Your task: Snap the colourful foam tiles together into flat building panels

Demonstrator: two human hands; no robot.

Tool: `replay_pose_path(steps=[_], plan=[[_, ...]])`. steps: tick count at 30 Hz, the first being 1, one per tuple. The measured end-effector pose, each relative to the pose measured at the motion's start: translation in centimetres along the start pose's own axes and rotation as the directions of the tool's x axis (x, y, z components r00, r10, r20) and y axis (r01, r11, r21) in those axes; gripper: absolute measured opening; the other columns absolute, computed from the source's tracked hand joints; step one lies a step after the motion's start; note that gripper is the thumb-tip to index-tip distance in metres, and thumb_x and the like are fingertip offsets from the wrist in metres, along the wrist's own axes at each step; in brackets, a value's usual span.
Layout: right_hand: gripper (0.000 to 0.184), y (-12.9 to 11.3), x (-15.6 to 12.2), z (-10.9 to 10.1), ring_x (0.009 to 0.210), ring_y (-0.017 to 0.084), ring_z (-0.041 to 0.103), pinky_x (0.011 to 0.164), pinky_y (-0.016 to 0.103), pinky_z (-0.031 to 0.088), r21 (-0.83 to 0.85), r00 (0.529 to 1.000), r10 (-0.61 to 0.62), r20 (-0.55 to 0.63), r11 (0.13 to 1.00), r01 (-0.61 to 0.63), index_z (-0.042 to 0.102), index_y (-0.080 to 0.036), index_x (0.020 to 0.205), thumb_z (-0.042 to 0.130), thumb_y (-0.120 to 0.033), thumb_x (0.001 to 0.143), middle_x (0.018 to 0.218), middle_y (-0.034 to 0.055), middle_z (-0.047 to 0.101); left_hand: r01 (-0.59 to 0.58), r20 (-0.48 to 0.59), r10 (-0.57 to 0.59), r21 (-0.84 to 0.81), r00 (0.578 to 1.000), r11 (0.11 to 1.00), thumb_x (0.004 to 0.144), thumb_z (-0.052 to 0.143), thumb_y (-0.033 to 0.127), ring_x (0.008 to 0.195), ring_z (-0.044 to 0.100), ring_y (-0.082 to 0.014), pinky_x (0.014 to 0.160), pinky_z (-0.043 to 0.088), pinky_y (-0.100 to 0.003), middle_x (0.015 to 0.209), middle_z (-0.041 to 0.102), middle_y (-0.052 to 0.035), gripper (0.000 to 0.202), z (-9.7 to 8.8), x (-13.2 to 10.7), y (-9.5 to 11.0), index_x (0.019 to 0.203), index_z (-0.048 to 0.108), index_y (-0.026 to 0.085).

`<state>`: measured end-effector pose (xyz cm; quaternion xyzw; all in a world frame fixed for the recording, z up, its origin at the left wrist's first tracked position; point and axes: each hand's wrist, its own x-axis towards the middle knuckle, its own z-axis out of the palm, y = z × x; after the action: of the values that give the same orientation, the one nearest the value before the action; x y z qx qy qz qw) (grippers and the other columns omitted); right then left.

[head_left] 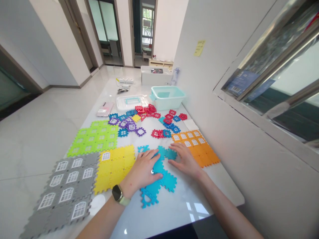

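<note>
Loosely spread, my left hand [143, 168] lies over flat, toothed teal tiles [169, 181], while my right hand [186, 160] sits wide-parted at their edge.

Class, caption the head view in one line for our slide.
Left hand and right hand at turquoise interlocking tiles, between yellow tile panel and orange tile panel.

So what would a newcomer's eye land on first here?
Probably the turquoise tiles front and centre, with the left hand spread over them and the right hand at their right side. Next, the bright assembled panels: grey, yellow and lime green on the left, orange on the right near the wall. Behind them sits a loose scatter of red, blue and purple pieces.
</note>
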<state>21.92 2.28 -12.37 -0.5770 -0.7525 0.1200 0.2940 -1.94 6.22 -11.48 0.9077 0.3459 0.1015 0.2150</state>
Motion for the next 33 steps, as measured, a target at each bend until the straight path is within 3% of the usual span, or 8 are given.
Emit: replay_pose_path(steps=[5,13,20,26,33], plan=[[0.054,0.9,-0.1,-0.1,0.119,0.032,0.054,0.102,0.054,0.043,0.027,0.998,0.056,-0.026,0.998,-0.055,0.057,-0.022,0.128,0.074,-0.033,0.077,0.124,0.0125,0.062,0.061,-0.004,-0.061,0.042,0.998,0.997,0.072,0.076,0.050,0.141,0.031,-0.0372,0.111,0.028,-0.057,0.155,0.036,-0.0113,0.074,0.2,0.2,-0.1,0.137,0.050,0.026],[0.033,0.1,0.1,1.1,0.099,0.028,0.060,0.088,0.045,0.050,0.046,0.992,0.106,-0.064,0.994,-0.103,0.063,-0.018,0.109,0.067,-0.022,0.077,0.101,0.0108,0.068,0.063,-0.001,-0.063,0.082,0.998,0.995,0.072,0.076,0.052,0.142,0.030,-0.0359,0.112,0.026,-0.057,0.155,0.036,-0.0121,0.074,0.1,0.2,-0.4,0.137,0.050,0.026],[0.024,-0.1,0.0,0.8,0.097,0.027,0.059,0.088,0.043,0.048,0.045,0.994,0.068,-0.091,0.997,-0.064,0.063,-0.019,0.100,0.063,-0.018,0.076,0.097,0.0085,0.068,0.067,0.002,-0.067,0.095,0.998,0.993,0.072,0.077,0.053,0.141,0.031,-0.0368,0.111,0.026,-0.058,0.154,0.038,-0.0122,0.075,0.1,0.3,-0.4,0.137,0.051,0.026],[0.033,0.3,-0.1,0.3,0.103,0.025,0.061,0.090,0.039,0.050,0.099,0.994,0.064,-0.088,0.994,-0.055,0.061,-0.019,0.106,0.057,-0.010,0.074,0.109,0.0094,0.066,0.081,0.004,-0.082,0.089,0.997,0.993,0.071,0.077,0.052,0.141,0.031,-0.0378,0.111,0.025,-0.059,0.153,0.041,-0.0104,0.074,-0.1,0.4,-0.3,0.136,0.053,0.025],[0.039,1.1,0.1,0.2,0.120,0.027,0.058,0.093,0.041,0.052,0.164,0.996,0.049,-0.075,0.986,-0.036,0.061,-0.019,0.114,0.053,-0.012,0.076,0.132,0.0129,0.059,0.072,-0.002,-0.072,0.059,0.997,0.996,0.069,0.079,0.051,0.139,0.033,-0.0381,0.111,0.027,-0.058,0.149,0.045,-0.0098,0.074,0.0,0.2,0.1,0.134,0.055,0.024]])
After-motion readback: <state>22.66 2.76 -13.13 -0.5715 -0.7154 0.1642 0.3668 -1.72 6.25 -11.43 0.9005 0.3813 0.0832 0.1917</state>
